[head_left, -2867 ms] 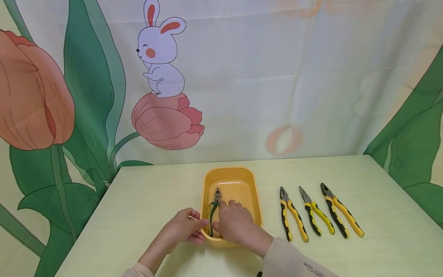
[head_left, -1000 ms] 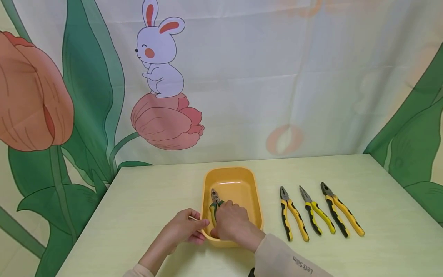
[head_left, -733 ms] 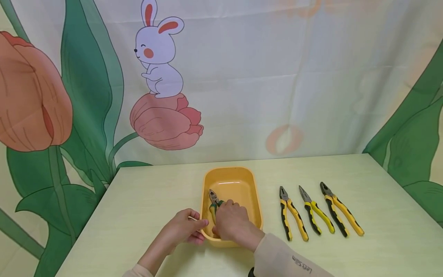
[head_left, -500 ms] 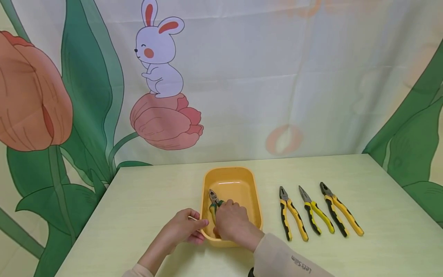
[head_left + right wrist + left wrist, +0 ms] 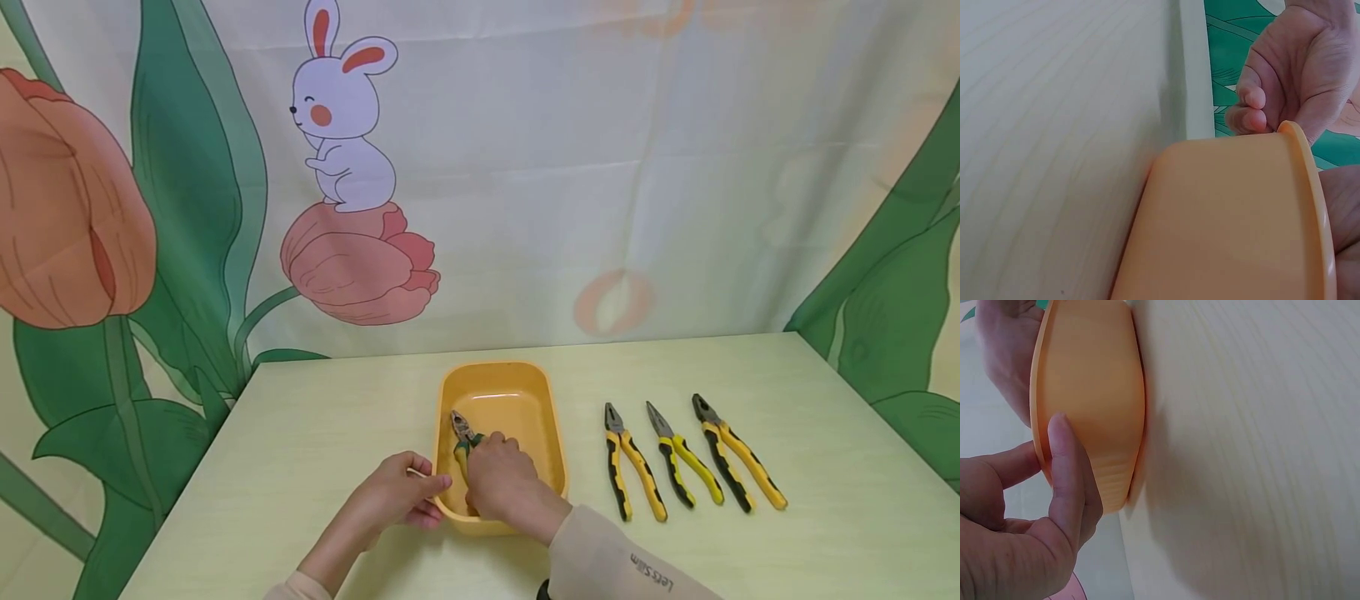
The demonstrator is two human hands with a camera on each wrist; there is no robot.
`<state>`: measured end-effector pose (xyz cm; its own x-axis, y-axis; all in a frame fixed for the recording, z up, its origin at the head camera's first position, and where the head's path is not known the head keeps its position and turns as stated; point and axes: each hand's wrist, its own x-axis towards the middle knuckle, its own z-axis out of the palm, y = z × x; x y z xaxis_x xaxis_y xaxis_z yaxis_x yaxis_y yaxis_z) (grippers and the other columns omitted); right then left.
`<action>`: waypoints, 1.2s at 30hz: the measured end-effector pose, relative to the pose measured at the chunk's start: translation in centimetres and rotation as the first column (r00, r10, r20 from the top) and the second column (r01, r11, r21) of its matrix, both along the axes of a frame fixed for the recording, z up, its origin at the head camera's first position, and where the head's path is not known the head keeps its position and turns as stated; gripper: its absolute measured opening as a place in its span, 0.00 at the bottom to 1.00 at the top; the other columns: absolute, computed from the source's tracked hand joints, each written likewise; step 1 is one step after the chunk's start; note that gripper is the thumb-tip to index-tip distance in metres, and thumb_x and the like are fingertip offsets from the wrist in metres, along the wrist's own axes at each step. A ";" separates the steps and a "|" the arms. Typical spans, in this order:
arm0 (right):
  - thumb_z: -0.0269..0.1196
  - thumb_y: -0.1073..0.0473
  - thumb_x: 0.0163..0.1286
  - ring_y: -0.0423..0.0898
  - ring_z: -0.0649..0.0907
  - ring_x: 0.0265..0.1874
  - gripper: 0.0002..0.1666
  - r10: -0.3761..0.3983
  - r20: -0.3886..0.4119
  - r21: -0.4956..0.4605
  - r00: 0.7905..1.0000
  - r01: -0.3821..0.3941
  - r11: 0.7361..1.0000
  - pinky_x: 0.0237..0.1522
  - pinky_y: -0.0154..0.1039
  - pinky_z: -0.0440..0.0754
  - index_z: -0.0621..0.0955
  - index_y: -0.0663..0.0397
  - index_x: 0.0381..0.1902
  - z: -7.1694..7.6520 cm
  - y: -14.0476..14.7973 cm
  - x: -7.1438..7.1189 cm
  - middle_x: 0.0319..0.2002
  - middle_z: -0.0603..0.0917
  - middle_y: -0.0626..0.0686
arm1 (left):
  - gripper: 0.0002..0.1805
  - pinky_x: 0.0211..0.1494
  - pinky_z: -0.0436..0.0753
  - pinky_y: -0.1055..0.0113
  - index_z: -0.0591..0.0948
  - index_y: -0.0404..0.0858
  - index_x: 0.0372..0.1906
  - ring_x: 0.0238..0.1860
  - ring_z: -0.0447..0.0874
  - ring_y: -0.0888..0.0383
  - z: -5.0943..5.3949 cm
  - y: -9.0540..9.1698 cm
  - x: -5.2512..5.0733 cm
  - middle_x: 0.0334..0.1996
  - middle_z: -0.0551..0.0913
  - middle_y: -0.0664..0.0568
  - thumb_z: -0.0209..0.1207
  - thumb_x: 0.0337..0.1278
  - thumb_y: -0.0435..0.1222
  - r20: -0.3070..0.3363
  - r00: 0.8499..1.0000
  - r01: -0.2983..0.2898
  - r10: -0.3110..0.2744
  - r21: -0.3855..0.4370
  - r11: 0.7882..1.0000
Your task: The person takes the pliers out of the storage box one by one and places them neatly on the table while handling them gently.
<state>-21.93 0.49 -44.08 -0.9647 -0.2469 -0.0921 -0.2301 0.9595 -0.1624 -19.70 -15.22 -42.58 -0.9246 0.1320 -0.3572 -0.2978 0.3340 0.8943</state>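
Observation:
A yellow plastic tray (image 5: 531, 392) stands on the table. My left hand (image 5: 393, 492) pinches its near left rim between thumb and fingers; the left wrist view shows the left hand (image 5: 1035, 531) against the tray's outer wall (image 5: 1091, 381). Inside the tray lies a pair of combination pliers (image 5: 461, 426) with green and yellow handles, its metal head pointing to the far left. My right hand (image 5: 504, 479) is down in the tray, gripping the handles and hiding most of them. In the right wrist view the tray wall (image 5: 1229, 219) covers much of the right hand (image 5: 1342, 212).
Right of the tray lie three more pliers in a row: yellow-and-black combination pliers (image 5: 630, 462), long-nose pliers (image 5: 682, 454) and larger combination pliers (image 5: 735, 450). A printed cloth (image 5: 517, 250) hangs behind the table (image 5: 337, 408).
The right hand has shifted slightly left and curled over the handles of the pliers in the tray. Their head has swung left. The left hand keeps its hold on the rim.

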 end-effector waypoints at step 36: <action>0.72 0.50 0.63 0.54 0.75 0.35 0.33 -0.067 0.048 -0.273 0.997 0.077 0.959 0.38 0.50 0.83 0.78 0.75 0.51 -0.5 1.5 -0.7 0.39 0.74 0.62 | 0.13 0.30 0.89 0.65 0.71 0.30 0.46 0.23 0.83 0.56 0.1 0.0 -0.1 0.27 0.82 0.42 0.64 0.71 0.33 0.019 1.000 0.007 -0.006 -0.035 0.999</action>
